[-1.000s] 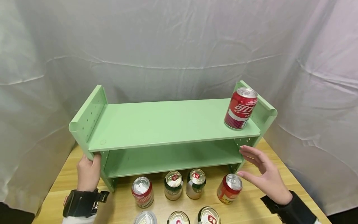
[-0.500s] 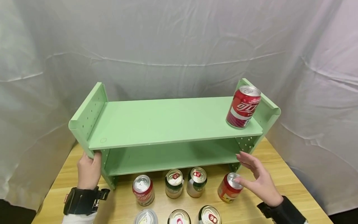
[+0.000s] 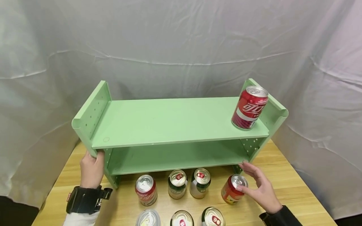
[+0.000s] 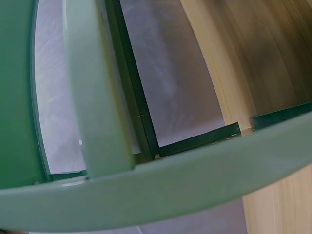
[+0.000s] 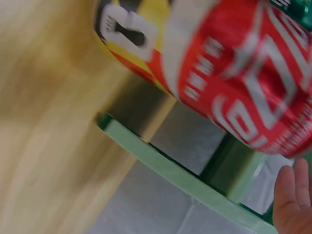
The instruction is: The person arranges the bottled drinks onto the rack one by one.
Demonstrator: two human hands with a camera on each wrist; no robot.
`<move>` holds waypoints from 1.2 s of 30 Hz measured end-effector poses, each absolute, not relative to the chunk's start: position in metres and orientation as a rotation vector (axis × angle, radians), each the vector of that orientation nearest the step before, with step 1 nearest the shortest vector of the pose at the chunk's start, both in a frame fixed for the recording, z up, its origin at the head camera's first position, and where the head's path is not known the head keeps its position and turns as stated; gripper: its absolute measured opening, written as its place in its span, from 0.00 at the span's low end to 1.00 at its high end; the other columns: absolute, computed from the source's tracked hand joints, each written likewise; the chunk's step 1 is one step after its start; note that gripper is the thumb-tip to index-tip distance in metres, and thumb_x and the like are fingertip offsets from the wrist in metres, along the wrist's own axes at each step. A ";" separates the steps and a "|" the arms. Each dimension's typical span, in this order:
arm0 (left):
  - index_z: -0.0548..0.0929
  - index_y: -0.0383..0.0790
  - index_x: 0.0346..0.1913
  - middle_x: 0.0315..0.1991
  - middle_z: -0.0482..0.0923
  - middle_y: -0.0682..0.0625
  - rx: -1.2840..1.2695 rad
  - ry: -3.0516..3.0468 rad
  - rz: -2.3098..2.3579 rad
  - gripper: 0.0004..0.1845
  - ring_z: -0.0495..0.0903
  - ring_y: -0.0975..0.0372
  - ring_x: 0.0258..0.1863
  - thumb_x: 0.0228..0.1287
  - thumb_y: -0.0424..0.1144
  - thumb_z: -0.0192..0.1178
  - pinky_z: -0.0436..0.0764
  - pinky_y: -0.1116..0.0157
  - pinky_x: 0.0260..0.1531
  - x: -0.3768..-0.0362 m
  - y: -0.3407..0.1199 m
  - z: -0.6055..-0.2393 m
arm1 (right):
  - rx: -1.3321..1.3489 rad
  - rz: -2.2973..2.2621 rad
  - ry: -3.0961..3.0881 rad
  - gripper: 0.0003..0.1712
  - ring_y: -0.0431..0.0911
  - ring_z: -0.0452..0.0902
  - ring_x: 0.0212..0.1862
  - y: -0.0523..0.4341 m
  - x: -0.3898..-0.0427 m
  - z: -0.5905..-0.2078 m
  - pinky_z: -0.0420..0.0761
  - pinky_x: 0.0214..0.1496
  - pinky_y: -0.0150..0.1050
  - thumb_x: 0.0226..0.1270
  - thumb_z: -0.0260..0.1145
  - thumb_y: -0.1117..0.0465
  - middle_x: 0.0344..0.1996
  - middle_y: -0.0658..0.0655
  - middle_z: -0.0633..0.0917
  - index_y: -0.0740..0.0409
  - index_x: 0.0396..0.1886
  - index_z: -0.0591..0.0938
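My left hand grips the left side panel of a green two-tier shelf in the head view, its fingertips hidden behind the panel. The left wrist view shows mainly the shelf's green frame. On the right, my right hand is beside a red soda can with a yellow patch, fingers extended and thumb across the lid's edge as seen from above. In the right wrist view that can fills the upper part, with my fingers just off its end. Another red soda can stands on the top tier's right end.
On the wooden table, a red can and two dark green and silver cans stand before the shelf. Several more cans are cut off at the bottom edge. A grey curtain hangs behind.
My right hand has come down and left, from beside the shelf's right leg to the red and yellow can. My left hand keeps its place on the shelf. The view has shifted slightly.
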State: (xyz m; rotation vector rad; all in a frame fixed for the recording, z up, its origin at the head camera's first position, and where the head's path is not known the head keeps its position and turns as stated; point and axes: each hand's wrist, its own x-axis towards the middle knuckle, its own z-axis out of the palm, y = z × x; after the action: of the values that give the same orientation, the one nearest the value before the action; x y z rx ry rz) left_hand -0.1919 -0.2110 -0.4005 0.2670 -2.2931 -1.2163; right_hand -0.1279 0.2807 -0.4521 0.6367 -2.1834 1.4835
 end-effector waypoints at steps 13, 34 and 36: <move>0.74 0.32 0.43 0.19 0.60 0.50 0.272 -2.300 -1.210 0.11 0.63 0.62 0.20 0.67 0.36 0.44 0.62 0.66 0.19 -0.194 -0.212 -0.403 | 0.539 1.438 -2.267 0.52 0.31 0.67 0.59 0.283 -0.128 -0.473 0.62 0.59 0.23 0.29 0.74 0.81 0.59 0.43 0.73 0.73 0.63 0.64; 0.73 0.33 0.40 0.18 0.60 0.48 0.272 -2.278 -1.243 0.10 0.62 0.64 0.17 0.66 0.36 0.43 0.61 0.66 0.16 -0.192 -0.211 -0.402 | 0.268 1.574 -2.383 0.53 0.25 0.70 0.52 0.277 -0.126 -0.507 0.72 0.48 0.22 0.37 0.75 0.78 0.54 0.35 0.72 0.68 0.67 0.60; 0.73 0.32 0.41 0.18 0.61 0.48 0.272 -2.279 -1.251 0.11 0.61 0.64 0.16 0.67 0.36 0.43 0.62 0.67 0.16 -0.193 -0.211 -0.402 | 0.239 1.575 -2.393 0.53 0.25 0.70 0.51 0.277 -0.126 -0.509 0.74 0.47 0.23 0.38 0.75 0.77 0.53 0.34 0.72 0.68 0.67 0.60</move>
State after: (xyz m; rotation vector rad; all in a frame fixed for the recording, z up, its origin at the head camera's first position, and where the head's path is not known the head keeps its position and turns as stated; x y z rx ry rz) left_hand -0.1927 -0.2105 -0.4016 0.2717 -2.2791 -1.2505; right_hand -0.1258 0.2770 -0.5088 0.2392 -2.3929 1.5750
